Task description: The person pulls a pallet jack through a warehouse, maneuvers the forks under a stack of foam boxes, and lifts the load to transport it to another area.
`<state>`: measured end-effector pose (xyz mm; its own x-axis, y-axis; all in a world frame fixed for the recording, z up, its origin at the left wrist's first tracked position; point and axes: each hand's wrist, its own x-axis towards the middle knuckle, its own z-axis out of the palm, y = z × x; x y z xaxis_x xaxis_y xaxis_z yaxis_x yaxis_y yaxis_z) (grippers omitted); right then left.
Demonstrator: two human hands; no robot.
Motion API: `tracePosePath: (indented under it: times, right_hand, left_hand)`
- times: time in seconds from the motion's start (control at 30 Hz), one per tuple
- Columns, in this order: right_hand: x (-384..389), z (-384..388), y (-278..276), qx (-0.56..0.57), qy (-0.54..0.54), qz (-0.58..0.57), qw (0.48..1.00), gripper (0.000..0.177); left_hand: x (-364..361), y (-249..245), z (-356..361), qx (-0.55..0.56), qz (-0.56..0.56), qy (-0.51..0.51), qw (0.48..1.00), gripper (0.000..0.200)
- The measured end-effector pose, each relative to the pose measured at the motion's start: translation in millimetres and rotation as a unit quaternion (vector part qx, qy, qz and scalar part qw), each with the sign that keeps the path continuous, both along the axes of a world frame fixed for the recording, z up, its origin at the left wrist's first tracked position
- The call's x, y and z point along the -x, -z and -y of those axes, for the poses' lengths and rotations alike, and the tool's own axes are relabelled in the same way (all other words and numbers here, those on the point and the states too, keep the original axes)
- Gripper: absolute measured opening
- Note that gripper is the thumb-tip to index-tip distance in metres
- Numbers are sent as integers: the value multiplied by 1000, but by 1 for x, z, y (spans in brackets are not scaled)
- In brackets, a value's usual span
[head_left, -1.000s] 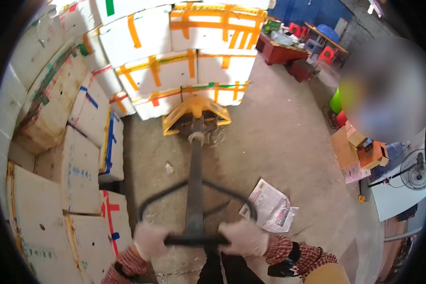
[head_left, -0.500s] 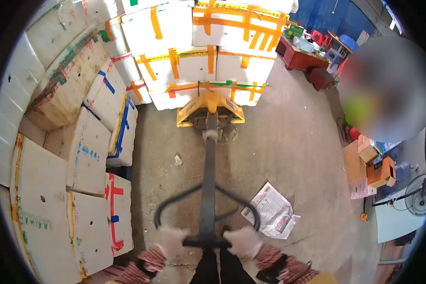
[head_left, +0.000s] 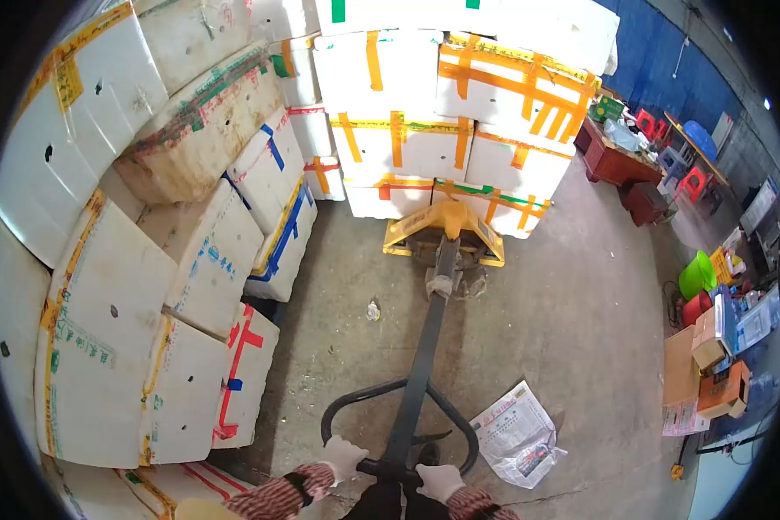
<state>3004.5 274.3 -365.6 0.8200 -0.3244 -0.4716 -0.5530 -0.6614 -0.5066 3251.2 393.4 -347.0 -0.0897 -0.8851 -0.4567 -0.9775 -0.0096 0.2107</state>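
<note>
A yellow pallet jack stands at the foot of a tall stack of white foam boxes bound with orange and yellow tape. Its dark handle slants down toward me and ends in a black loop with a short crossbar. My left hand, in a white glove, is closed round the left side of the handle near the crossbar. My right hand, also gloved, grips the right side; its fingers are partly hidden.
More foam boxes are piled along my left. Printed paper lies on the floor right of the handle. Cardboard boxes, a green bucket and a red one line the right side. A reddish-brown desk stands at the back right.
My view has swung left and tilted, so the stack and pallet jack sit farther right and the handle slants. Both hands stay on the handle. The blurred round patch at right is gone.
</note>
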Motion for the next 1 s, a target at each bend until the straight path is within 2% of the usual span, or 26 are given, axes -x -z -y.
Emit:
tracePosePath:
  times: [0.03, 0.1, 0.13, 0.17, 0.2, 0.23, 0.3, 0.33, 0.37, 0.4, 0.43, 0.47, 0.5, 0.53, 0.57, 0.6, 0.63, 0.67, 0.73, 0.8, 0.83, 0.87, 0.9, 0.93, 0.97, 1.0]
  right_hand:
    - [1, 3, 23, -57, -32, -21, 998, 37]
    - [-14, 35, -31, -42, -67, -37, 996, 43]
    - [-21, 50, -81, -39, -85, -49, 994, 46]
    - [-31, 72, -138, 13, -87, -15, 996, 51]
    - [-38, 99, -165, 66, -70, 25, 995, 54]
    - [-43, 129, -188, 178, -30, 169, 969, 54]
    - [-69, 176, -284, 133, 33, 212, 968, 48]
    - [-69, 189, -303, 130, 59, 143, 979, 45]
    - [-61, 178, -295, 143, 55, 183, 971, 41]
    - [-55, 160, -275, 162, 53, 222, 960, 38]
    - [-40, 135, -225, 179, 64, 224, 956, 34]
    - [-25, 101, -188, 164, 70, 205, 962, 28]
    - [-10, 69, -119, 148, 33, 198, 968, 25]
    - [1, 28, -77, 86, 47, 68, 993, 23]
    - [17, -8, 14, 37, 30, 46, 998, 31]
    - [19, -23, 76, -2, 24, -16, 1000, 28]
    - [15, -23, 96, -38, 17, -73, 996, 26]
    - [21, -16, 109, -43, 1, -64, 997, 26]
    - [20, -4, 71, -74, -38, -43, 996, 28]
    - [5, 36, -44, -34, -27, 18, 999, 36]
    - [-3, 62, -108, 37, 2, 87, 996, 41]
    - [-15, 90, -155, 119, 32, 134, 983, 40]
    - [-26, 117, -202, 223, 71, 253, 939, 39]
    - [-41, 150, -224, 231, 78, 279, 929, 37]
    - [-46, 147, -226, 214, 120, 279, 928, 35]
    - [-51, 146, -229, 196, 163, 281, 925, 34]
  left_hand:
    - [0, 21, -5, -14, -13, 8, 1000, 29]
    - [-15, -5, 13, -24, -45, 12, 999, 28]
    - [-28, -57, 36, -25, -70, 8, 997, 26]
    - [-43, -99, 52, 63, -108, -19, 992, 29]
    - [-50, -168, 83, 112, -35, 12, 993, 33]
    - [-62, -202, 110, 224, -68, 7, 972, 36]
    - [-79, -256, 171, 284, -63, -8, 957, 37]
    - [-70, -277, 185, 301, -102, -41, 947, 37]
    - [-65, -271, 176, 289, -75, -54, 953, 32]
    - [-60, -238, 157, 336, -72, -40, 938, 26]
    - [-52, -207, 133, 342, -109, -10, 933, 21]
    - [-28, -173, 99, 314, -133, -59, 938, 20]
    - [-19, -124, 69, 177, -110, -27, 978, 20]
    - [-1, -54, 35, 110, -49, -32, 992, 16]
    - [18, 15, 2, 40, 15, -27, 999, 15]
    - [31, 78, -17, -21, 16, -21, 999, 16]
    - [37, 108, -11, -77, 23, -15, 997, 21]
    - [31, 128, -8, -75, 13, -1, 997, 19]
    - [18, 83, -5, -92, -4, 22, 996, 18]
    - [-9, -34, 34, 30, -65, 50, 996, 24]
    - [-29, -74, 53, -30, -32, -2, 999, 39]
    - [-30, -167, 94, 31, -78, -18, 996, 45]
    - [-49, -192, 116, 141, -122, -41, 981, 47]
    - [-47, -240, 146, 170, -155, -66, 971, 45]
    - [-33, -280, 170, 212, -91, -63, 971, 46]
    - [-31, -264, 153, 196, -76, -80, 974, 44]
